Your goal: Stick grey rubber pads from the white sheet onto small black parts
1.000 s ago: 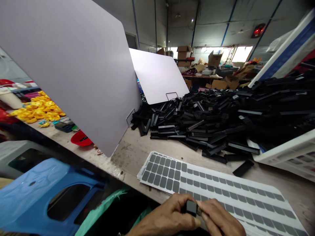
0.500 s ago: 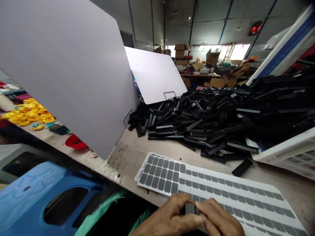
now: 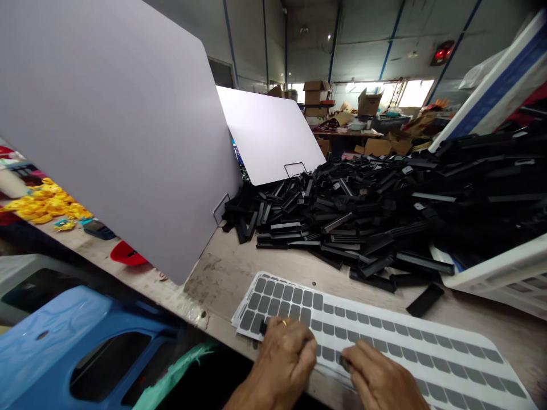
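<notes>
My left hand, a ring on one finger, is closed over the lower left of the sticker sheets. The end of a black plastic piece sticks out at its left side; the rest is hidden under the fingers. Close by on the right, my right hand has its fingertips pinched on a small dark thing, too small to name. The white sheets carry rows of grey rounded stickers, larger at the left and smaller to the right.
A large heap of black plastic pieces covers the table behind the sheets. Two big white panels lean at the left. White crates stand at the right. Below the table edge are a blue stool and a green bag.
My hands were together in front of the sheets. They have moved apart: the left has gone left and forward onto the larger stickers, while the right has stayed nearly in place.
</notes>
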The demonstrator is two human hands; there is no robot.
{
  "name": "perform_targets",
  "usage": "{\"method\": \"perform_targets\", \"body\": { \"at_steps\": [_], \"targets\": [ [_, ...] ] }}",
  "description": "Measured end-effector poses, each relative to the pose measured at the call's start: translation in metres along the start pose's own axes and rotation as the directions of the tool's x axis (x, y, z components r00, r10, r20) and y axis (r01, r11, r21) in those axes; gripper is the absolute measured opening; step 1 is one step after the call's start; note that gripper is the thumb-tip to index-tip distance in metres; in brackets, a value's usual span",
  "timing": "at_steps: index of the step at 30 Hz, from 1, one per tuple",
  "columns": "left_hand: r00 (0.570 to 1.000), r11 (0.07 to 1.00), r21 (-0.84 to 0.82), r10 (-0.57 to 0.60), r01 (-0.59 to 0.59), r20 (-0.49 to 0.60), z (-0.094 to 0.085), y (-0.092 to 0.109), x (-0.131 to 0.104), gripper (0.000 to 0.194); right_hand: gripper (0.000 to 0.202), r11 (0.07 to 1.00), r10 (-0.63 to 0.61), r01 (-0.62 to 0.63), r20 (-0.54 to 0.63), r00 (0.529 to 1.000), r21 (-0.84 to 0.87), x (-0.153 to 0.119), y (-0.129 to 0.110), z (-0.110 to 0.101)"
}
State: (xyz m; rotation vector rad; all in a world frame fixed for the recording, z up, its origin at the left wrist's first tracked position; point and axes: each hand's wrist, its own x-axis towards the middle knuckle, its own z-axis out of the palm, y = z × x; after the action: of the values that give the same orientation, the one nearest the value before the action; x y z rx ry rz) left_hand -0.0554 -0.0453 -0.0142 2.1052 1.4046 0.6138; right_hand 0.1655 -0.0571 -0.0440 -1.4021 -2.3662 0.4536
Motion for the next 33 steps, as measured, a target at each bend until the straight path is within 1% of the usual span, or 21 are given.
{"method": "perform_targets", "body": {
  "at_steps": [2,3,4,6,8,11,14,18,22,26,30,33],
  "targets": [
    [0.998,0.998,0.035,-0.049,0.050,-0.032,-0.006,0.000,0.006,0.019,0.028,0.991,0.127,-0.127,0.010,0.992,-0.034,0.007,0.009,-0.004],
    [0.999,0.997,0.068,-0.033,0.036,-0.035,-0.007,-0.001,0.009,0.018,0.030,0.981,0.188,-0.188,0.003,0.982,-0.043,0.012,0.012,-0.005],
    [1.000,0.994,0.111,0.007,-0.004,-0.027,-0.005,-0.002,0.013,0.016,0.031,0.968,0.244,-0.244,-0.010,0.970,-0.059,0.018,0.014,-0.006],
    [0.995,0.973,0.209,0.100,-0.098,0.001,0.006,-0.008,0.020,0.014,0.032,0.943,0.315,-0.318,-0.038,0.948,-0.104,0.034,0.016,-0.004],
    [0.988,0.940,0.306,0.149,-0.150,0.028,0.024,-0.016,0.028,0.015,0.030,0.926,0.341,-0.347,-0.062,0.938,-0.148,0.052,0.017,0.001],
    [0.988,0.892,0.427,0.153,-0.149,0.024,0.048,-0.030,0.038,0.027,0.027,0.922,0.319,-0.331,-0.088,0.944,-0.201,0.075,0.016,0.012],
    [0.982,0.864,0.472,0.189,-0.176,0.019,0.060,-0.041,0.040,0.035,0.024,0.931,0.272,-0.285,-0.087,0.958,-0.230,0.088,0.016,0.024],
    [0.975,0.856,0.475,0.223,-0.205,0.018,0.062,-0.045,0.037,0.044,0.020,0.943,0.244,-0.251,-0.058,0.968,-0.218,0.090,0.018,0.031],
    [0.979,0.858,0.479,0.202,-0.187,0.020,0.062,-0.045,0.036,0.041,0.020,0.958,0.231,-0.232,-0.028,0.973,-0.170,0.088,0.021,0.031],
    [0.974,0.854,0.478,0.225,-0.206,0.019,0.066,-0.046,0.035,0.042,0.021,0.965,0.239,-0.240,-0.020,0.971,-0.103,0.092,0.022,0.029],
    [0.975,0.852,0.483,0.223,-0.200,0.011,0.067,-0.043,0.035,0.043,0.019,0.959,0.284,-0.284,-0.034,0.958,0.021,0.102,0.021,0.025],
    [0.983,0.878,0.446,0.183,-0.172,0.018,0.057,-0.037,0.040,0.035,0.021,0.937,0.304,-0.295,-0.020,0.952,0.188,0.107,0.019,0.017]
  ]
}}
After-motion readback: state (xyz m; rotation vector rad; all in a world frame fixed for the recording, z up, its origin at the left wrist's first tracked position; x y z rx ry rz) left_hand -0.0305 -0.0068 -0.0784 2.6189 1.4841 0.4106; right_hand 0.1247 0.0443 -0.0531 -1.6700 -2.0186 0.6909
